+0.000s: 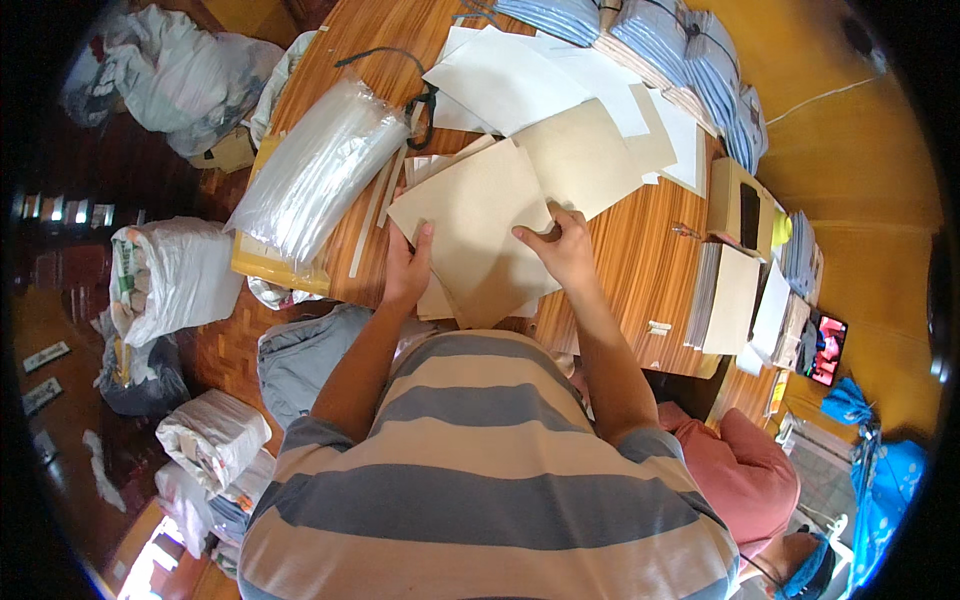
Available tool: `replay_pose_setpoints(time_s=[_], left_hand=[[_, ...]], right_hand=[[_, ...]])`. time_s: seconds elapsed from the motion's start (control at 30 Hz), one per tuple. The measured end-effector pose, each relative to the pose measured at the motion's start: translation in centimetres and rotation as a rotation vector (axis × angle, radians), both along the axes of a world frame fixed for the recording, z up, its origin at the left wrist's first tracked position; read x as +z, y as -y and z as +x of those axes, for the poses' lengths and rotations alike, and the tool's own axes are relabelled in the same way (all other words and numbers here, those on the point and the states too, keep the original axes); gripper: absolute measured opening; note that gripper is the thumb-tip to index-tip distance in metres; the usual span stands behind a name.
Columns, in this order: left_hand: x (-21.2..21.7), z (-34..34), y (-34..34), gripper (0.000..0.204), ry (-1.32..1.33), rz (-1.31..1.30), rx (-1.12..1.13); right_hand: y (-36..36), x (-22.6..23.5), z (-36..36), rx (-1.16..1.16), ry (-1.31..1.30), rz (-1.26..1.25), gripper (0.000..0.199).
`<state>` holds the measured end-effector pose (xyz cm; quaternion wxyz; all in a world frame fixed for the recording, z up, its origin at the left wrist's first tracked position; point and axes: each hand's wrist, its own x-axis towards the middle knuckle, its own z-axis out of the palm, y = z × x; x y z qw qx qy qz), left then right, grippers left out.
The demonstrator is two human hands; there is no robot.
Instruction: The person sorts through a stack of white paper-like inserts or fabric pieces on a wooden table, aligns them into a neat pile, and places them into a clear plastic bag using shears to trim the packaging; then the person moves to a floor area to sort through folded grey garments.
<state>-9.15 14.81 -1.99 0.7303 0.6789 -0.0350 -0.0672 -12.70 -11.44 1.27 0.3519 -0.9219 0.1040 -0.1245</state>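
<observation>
Between my hands is a beige cardboard sheet (478, 215), held tilted close to my body. My left hand (408, 268) grips its left edge, the thumb on top and the fingers hidden beneath. My right hand (562, 248) pinches the right edge with thumb and fingers. More beige sheets show under it at the lower end and upper left. Beyond the right hand lies another beige cardboard sheet (590, 155), partly over loose white sheets (510, 80). A stack of clear plastic sleeves (318, 175) lies left of my left hand.
Bundles of folded blue fabric (655, 35) line the far edge of the wooden table (640, 270). At right stand a cardboard box (738, 208), upright card stacks (730, 300) and a lit phone (826, 350). White sacks (175, 275) sit on the left floor; a person in red (735, 470) is at lower right.
</observation>
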Motion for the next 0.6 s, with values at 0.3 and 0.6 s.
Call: replay_pose_setpoints(time_s=[0.3,0.6], left_hand=[[-3.2,0.3,-0.8,0.069,0.014,0.102,0.0],[-1.9,0.4,-1.7,0.072,-0.154,-0.572,-0.082]], right_hand=[[3.7,12.7,-3.1,-0.316,-0.114,0.159,0.038],[-9.6,16.3,-4.3,0.119,-0.516,-0.711,0.038]])
